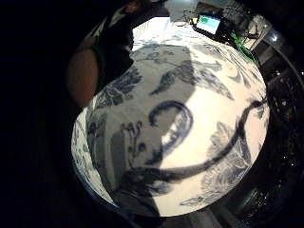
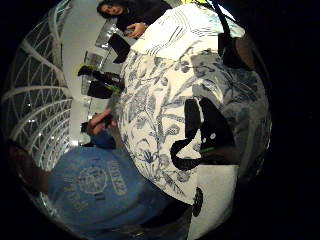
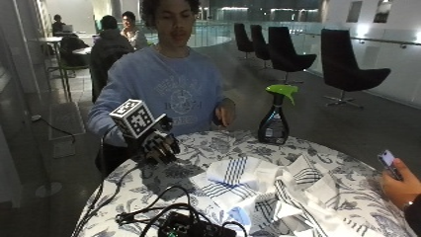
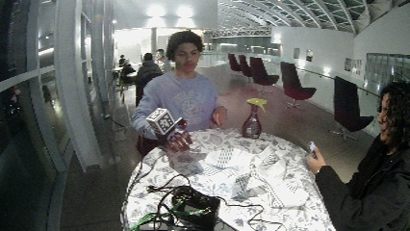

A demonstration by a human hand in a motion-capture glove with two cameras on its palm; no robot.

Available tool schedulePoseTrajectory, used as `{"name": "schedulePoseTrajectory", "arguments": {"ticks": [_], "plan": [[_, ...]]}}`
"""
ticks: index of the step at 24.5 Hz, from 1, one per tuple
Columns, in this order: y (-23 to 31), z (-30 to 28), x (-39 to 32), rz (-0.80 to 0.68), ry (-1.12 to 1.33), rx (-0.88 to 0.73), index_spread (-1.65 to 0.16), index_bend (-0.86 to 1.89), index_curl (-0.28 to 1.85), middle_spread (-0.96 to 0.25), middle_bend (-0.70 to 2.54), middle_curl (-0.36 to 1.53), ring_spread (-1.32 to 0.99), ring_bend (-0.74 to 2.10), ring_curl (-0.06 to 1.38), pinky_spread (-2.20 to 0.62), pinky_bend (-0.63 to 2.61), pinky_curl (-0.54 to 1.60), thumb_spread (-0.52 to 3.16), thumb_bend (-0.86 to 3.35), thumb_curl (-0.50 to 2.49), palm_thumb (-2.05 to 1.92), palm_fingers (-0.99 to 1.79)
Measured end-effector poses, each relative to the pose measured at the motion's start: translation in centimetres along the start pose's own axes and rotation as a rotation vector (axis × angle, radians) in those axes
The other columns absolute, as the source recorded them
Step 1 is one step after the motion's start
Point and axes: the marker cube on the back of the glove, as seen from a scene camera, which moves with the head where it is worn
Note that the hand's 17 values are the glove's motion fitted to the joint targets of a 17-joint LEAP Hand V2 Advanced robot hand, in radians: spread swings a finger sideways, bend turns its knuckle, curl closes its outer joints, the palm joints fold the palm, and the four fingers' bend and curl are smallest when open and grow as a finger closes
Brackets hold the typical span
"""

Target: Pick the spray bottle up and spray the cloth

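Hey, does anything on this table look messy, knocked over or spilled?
Only the cloth: it lies crumpled and bunched on the table, not spread flat. The spray bottle stands upright, and no spill is visible.

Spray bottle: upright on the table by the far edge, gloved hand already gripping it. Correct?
Not quite. The spray bottle does stand upright near the table's far edge, but the gloved hand isn't on it: the outside view shows it apart, at the table's other side, holding nothing.
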Motion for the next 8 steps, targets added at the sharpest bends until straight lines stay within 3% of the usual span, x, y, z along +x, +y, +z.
{"name": "schedulePoseTrajectory", "arguments": {"ticks": [8], "plan": [[1.1,-0.2,1.9,0.021,-0.020,0.022,-0.26,0.20,0.42,-0.05,0.33,0.46,0.02,0.18,0.32,0.22,0.13,0.23,1.18,-0.01,0.49,0.83,0.84]]}}
